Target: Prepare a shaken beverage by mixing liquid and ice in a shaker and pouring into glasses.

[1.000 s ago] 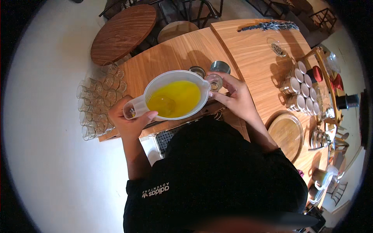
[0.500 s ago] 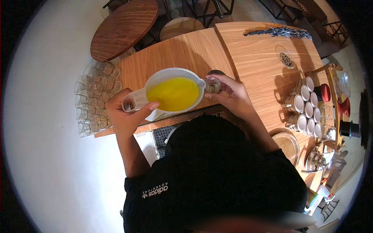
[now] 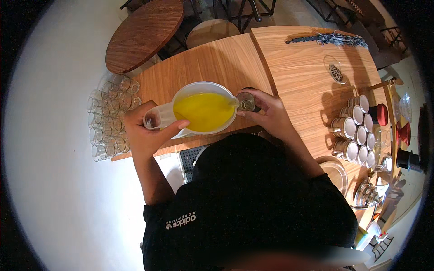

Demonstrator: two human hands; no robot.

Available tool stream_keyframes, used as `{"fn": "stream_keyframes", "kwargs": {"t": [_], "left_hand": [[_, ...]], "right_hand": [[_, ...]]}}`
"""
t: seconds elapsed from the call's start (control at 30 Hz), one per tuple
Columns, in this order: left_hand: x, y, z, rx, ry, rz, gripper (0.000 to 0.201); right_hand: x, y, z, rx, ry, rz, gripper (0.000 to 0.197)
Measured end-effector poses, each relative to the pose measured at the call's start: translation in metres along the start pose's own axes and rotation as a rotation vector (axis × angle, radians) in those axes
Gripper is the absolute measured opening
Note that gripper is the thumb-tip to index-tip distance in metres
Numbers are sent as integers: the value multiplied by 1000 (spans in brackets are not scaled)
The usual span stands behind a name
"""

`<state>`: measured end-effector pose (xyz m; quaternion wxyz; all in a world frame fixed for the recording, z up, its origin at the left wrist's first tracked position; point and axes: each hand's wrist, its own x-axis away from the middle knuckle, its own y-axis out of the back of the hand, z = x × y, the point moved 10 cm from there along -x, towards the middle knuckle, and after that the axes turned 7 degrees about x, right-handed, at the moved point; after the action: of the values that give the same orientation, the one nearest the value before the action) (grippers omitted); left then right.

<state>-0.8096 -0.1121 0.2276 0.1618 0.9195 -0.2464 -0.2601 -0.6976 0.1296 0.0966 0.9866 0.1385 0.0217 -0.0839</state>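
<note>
My left hand [image 3: 147, 133] is wrapped round the handle of a translucent white plastic measuring jug [image 3: 182, 92], thumb on top near its rim. Bright yellow liquid [image 3: 203, 113] fills much of the jug and reaches up to the spout on its right side. Against that spout is a small clear drinking glass [image 3: 246, 102], gripped by the fingers and thumb of my right hand [image 3: 270, 113]. The glass's mouth lies just under the spout. How much liquid is in the glass I cannot tell. Both are held over the wooden counter [image 3: 212, 58].
Several clear glasses [image 3: 108, 117] stand grouped at the left. On the right are stacked mugs [image 3: 346, 128], a round wooden tray [image 3: 333, 174] and a metal kettle-like vessel [image 3: 367, 193]. Farther back lie a small dish of dark bits [image 3: 336, 72] and a feathery grey duster [image 3: 337, 39].
The jug has tipped further toward the glass, and its yellow liquid has run up to the spout. Both hands keep their hold, with only a slight shift.
</note>
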Motion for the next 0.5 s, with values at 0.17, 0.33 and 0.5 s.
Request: {"fn": "stream_keyframes", "kwargs": {"t": [0.17,0.33,0.5], "left_hand": [[-5,-3,3,-25,1,25,40],[-9,-5,5,-30,-22,41,42],[-15,-7,5,-51,15,71,42]], "right_hand": [[-3,3,-1,94,-27,-9,50],[-5,3,-5,58,-44,-1,51],[-7,8,-1,142,76,-109,50]]}}
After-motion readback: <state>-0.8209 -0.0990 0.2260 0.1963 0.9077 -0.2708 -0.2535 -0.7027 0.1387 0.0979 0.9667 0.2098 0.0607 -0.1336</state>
